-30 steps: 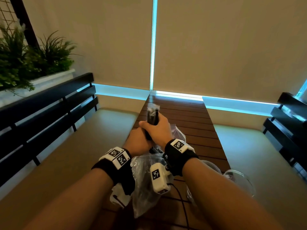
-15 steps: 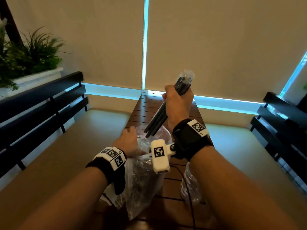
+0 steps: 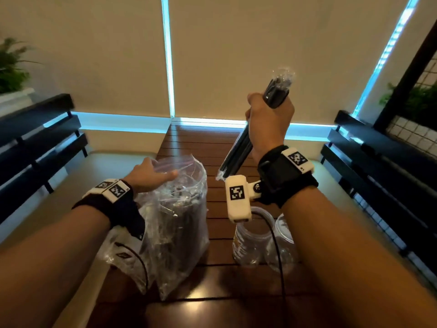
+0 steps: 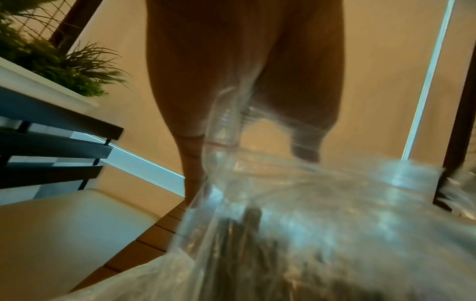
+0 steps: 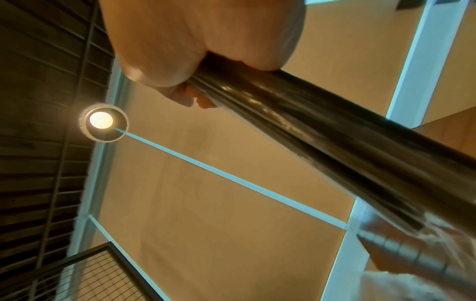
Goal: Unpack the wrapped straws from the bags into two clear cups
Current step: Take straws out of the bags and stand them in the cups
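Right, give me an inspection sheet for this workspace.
Surface: slatted wooden table, between two cushioned benches.
Job's things: bundle of wrapped black straws lifted; clear bag holding more straws; two clear cups, no straws seen in them.
Clutter: second bag beside the first.
Hands: right hand grips the bundle; left hand holds the bag's mouth.
Cables: black cable from the wrist camera.
Surroundings: blinds, planters.

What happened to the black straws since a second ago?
The right hand pulled the bundle of wrapped straws up out of the bag and carried it right, above the two clear cups. The left hand stayed at the bag's mouth, and the grip stayed closed.
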Motion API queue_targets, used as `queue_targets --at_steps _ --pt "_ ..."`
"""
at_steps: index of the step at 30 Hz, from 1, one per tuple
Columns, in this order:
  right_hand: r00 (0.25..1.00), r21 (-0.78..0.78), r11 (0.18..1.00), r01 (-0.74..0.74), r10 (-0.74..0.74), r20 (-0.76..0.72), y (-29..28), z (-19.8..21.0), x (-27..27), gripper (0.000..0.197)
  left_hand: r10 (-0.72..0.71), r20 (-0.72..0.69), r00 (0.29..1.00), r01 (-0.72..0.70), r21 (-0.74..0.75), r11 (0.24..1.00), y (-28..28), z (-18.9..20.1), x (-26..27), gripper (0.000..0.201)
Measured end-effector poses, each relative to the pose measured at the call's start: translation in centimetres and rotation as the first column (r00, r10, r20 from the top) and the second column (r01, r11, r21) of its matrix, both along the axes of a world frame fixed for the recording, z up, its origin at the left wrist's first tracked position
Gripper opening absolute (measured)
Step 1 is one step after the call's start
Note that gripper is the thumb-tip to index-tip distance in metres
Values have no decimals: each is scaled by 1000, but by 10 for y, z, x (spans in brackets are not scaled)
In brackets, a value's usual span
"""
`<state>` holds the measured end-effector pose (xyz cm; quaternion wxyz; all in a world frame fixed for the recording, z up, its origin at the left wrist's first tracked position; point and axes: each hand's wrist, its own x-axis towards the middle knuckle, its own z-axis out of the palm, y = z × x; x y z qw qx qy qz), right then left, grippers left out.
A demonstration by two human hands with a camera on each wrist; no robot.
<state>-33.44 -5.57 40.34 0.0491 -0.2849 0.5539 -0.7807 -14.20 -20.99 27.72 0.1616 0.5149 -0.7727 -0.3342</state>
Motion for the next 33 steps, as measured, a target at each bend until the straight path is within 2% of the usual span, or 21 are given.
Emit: queue_targets --at_steps 2,4,6,9,11,14,16,19,21,25,28,31,33 --pt "999 44 998 51 -52 12 7 -13 -16 13 -143 2 990 143 15 990 -1 -1 -3 120" --pt "995 85 991 103 -104 5 14 -25 -32 13 -295 139 946 298 -4 955 -3 -5 -11 128" --pt "989 128 981 149 -147 -21 20 -39 -45 12 -335 284 899 358 -34 933 -3 -8 -19 140" --pt "982 192 963 190 -185 -45 28 -63 -57 14 -345 356 868 403 -100 910 6 -14 -32 146" --pt "981 244 950 196 -187 -57 32 -82 -60 15 -361 348 865 425 -128 896 14 -16 -39 136" --pt "988 314 937 156 -150 -41 35 -114 -56 11 -350 332 876 420 -166 893 27 -23 -47 106" --pt "995 359 928 98 -99 -16 37 -133 -50 21 -323 336 885 402 -202 893 36 -29 -50 97" --pt "999 423 906 36 -24 -34 41 -161 -40 21 -292 336 896 386 -260 885 48 -33 -52 80" --pt "998 448 894 27 2 -66 44 -180 -36 19 -284 333 899 383 -284 879 54 -33 -52 71" --pt "988 553 833 22 67 -140 45 -212 -36 30 -275 325 905 369 -277 887 58 -31 -50 61" --pt "974 594 803 39 102 -201 46 -220 -37 42 -258 303 918 340 -262 903 54 -31 -47 48" --pt "966 524 852 12 125 -226 46 -214 -35 64 -243 260 934 307 -242 921 47 -28 -45 34" --pt "939 475 878 52 119 -323 44 -210 -32 70 -237 215 948 285 -233 930 44 -24 -45 30"
